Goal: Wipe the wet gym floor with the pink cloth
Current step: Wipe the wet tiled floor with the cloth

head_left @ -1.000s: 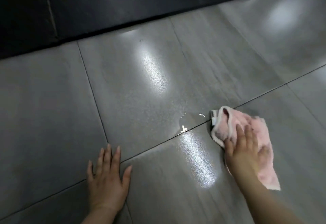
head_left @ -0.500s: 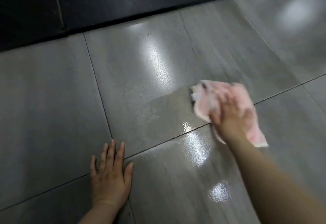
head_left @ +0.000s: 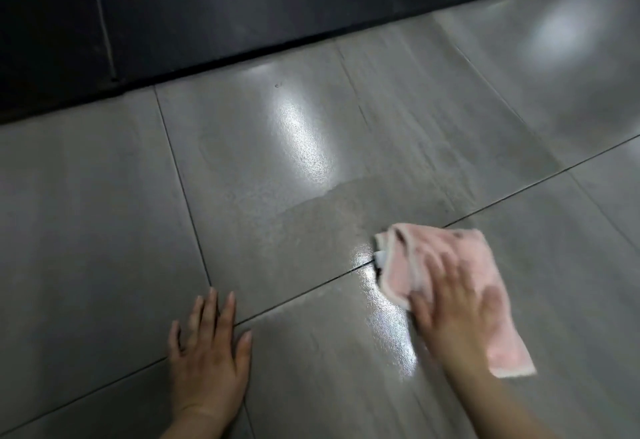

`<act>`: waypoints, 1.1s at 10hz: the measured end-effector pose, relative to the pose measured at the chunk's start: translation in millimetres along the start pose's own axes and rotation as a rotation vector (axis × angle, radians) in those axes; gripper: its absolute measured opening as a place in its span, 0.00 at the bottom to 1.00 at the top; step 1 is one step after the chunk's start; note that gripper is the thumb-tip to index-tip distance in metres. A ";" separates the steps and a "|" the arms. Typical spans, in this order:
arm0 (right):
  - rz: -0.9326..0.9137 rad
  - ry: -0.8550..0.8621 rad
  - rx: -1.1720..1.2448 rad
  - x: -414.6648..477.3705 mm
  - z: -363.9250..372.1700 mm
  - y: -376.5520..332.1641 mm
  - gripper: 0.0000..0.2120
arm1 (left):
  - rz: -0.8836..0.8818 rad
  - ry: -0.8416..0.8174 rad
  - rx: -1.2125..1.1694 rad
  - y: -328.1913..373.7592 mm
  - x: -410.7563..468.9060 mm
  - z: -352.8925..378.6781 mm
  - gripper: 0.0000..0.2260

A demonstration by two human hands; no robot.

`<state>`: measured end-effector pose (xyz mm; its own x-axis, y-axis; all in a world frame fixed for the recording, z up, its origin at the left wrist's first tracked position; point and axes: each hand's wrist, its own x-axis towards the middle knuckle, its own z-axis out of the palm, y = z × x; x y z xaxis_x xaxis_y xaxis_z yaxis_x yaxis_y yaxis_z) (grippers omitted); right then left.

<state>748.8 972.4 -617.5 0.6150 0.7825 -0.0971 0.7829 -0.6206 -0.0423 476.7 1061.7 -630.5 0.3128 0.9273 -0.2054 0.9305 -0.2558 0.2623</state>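
The view is filled by a grey tiled gym floor (head_left: 104, 213), which is divided by thin dark grout lines (head_left: 294, 295) running diagonally. Along the far edge, a black mat (head_left: 242, 6) is laid on the tiles, with its corner seen at the upper right. A long bright glare (head_left: 301, 137) is reflected on the middle tile, and a softer glow is seen at the far right. A glossy wet streak (head_left: 388, 321) is seen on the near tile, just left of the cloth, while a duller, matte band is seen on the tile beyond the grout line.

The pink cloth (head_left: 460, 248) is spread flat on the floor at the right, laid across the grout line, with its far edge folded over and a small white tag (head_left: 381, 258) shown at its left corner. The cloth is pressed down by the right hand (head_left: 457, 314), whose fingers are laid out flat on top of it. The hand is blurred, so finer detail of the fingers cannot be told. One corner of the cloth is left uncovered to the right of the wrist.

The left hand (head_left: 207, 359) is planted palm-down on the bare tiles at the lower left, with its fingers straight and slightly spread, and nothing is held by it. The two hands are kept well apart, with the wet streak between them.
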 end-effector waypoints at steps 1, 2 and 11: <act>0.234 -0.058 0.108 -34.6 -8.2 -2.4 0.34 | -0.008 -0.020 -0.003 1.5 -1.0 -1.3 0.29; -0.906 0.073 0.605 -65.1 1.1 -19.4 0.23 | -0.008 0.014 0.005 3.2 -0.2 -3.8 0.29; 0.152 -0.210 0.134 126.9 -32.1 -98.0 0.29 | -0.029 0.004 -0.016 2.7 4.3 -1.4 0.29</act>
<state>753.1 1134.0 -593.7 0.6808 0.6610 -0.3155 0.6552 -0.7422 -0.1411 480.3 1065.4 -629.3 0.2851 0.9355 -0.2089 0.9358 -0.2245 0.2716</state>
